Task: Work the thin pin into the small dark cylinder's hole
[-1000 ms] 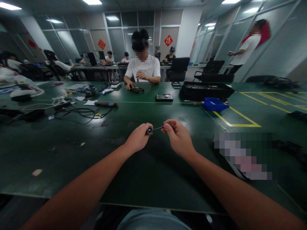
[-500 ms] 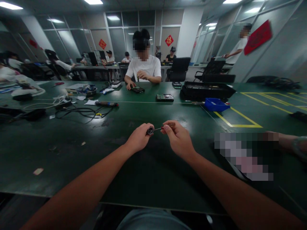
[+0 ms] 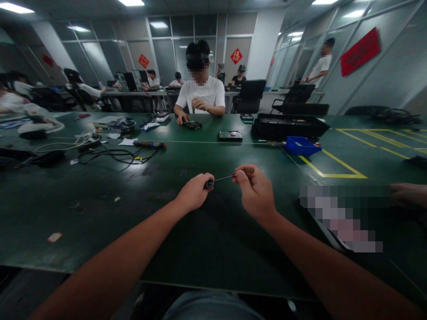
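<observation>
My left hand (image 3: 193, 192) is closed around a small dark cylinder (image 3: 210, 183), whose round end with a pale rim faces me. Most of its body is hidden in my fingers. My right hand (image 3: 255, 189) grips a screwdriver by its reddish-brown handle (image 3: 248, 170). The thin metal shaft (image 3: 223, 178) points left, and its tip meets the edge of the cylinder; I cannot tell whether it goes inside. Both hands are held above the green table (image 3: 213, 240).
Ahead lie a hard drive (image 3: 230, 135), a blue tray (image 3: 302, 146) and a long black case (image 3: 290, 126). Cables (image 3: 116, 155) and an electric screwdriver-like tool (image 3: 150, 144) are at left. A co-worker (image 3: 200, 95) sits opposite; another person's hand (image 3: 407, 194) is at right beside a blurred object.
My right hand has moved right, away from my left, and more of the screwdriver's shaft shows. My left hand has barely moved. The standing person at back right has shifted left.
</observation>
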Available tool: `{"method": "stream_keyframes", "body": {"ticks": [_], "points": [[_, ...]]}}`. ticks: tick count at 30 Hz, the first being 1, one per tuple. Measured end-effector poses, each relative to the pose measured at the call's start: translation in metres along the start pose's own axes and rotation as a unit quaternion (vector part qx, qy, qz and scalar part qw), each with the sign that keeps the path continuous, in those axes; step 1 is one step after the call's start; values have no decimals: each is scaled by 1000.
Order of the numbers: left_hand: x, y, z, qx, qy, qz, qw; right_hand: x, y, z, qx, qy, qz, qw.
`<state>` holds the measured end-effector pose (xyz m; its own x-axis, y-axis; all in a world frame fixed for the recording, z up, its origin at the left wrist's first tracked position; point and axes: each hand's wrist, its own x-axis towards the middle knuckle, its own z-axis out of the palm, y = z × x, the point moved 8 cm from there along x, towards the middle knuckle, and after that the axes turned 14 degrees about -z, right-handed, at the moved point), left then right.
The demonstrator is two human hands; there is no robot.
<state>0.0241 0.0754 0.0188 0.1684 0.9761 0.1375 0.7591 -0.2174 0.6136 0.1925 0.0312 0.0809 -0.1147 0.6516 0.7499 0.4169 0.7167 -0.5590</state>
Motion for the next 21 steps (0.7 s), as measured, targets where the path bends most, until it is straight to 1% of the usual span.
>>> {"method": "stream_keyframes", "body": {"ticks": [3, 6, 10, 16, 19, 21], "points": [[0, 1, 1, 5, -6, 4, 1000, 0, 0, 6, -2, -30, -5, 1000], [0, 1, 3, 16, -11, 3, 1000, 0, 2, 9, -34, -61, -5, 998], [-1, 0, 4, 28, -22, -1, 999, 2, 5, 9, -72, -83, -1, 994], [-3, 3, 6, 31, -31, 6, 999, 4, 4, 7, -95, -83, 0, 992], [-2, 2, 5, 26, -26, 6, 999, 6, 2, 4, -115, -75, -12, 990], [-1, 1, 4, 24, -17, -1, 1000, 7, 3, 5, -119, -85, -10, 989]]}}
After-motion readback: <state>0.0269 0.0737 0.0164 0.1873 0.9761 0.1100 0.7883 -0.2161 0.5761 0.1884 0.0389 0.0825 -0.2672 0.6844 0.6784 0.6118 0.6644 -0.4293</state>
